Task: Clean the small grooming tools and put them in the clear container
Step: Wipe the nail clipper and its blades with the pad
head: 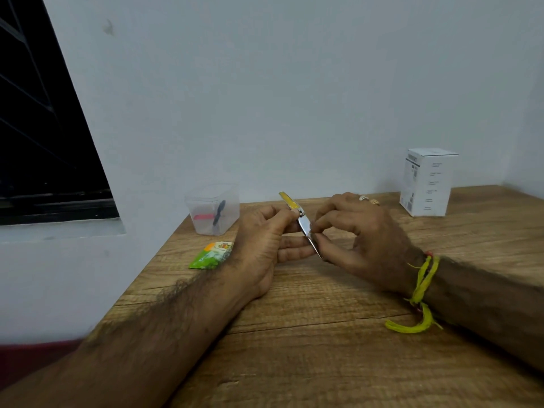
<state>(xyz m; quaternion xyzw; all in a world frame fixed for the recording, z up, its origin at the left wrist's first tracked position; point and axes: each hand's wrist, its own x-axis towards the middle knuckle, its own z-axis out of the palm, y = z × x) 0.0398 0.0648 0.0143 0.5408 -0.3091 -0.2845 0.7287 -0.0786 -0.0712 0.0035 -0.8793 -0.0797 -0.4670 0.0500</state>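
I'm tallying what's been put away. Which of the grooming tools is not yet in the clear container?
The metal tool with the yellow handle: both hands hold it above the table, while the pink tool and black tool already sit inside the clear container.

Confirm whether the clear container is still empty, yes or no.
No: the clear container already holds a black tool and a pink item.

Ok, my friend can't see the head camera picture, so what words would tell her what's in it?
Two hands, left hand and right hand, hold a small metal tool with a yellow handle above a wooden table. Behind them stands a clear container holding two small tools, near a green sachet and white box.
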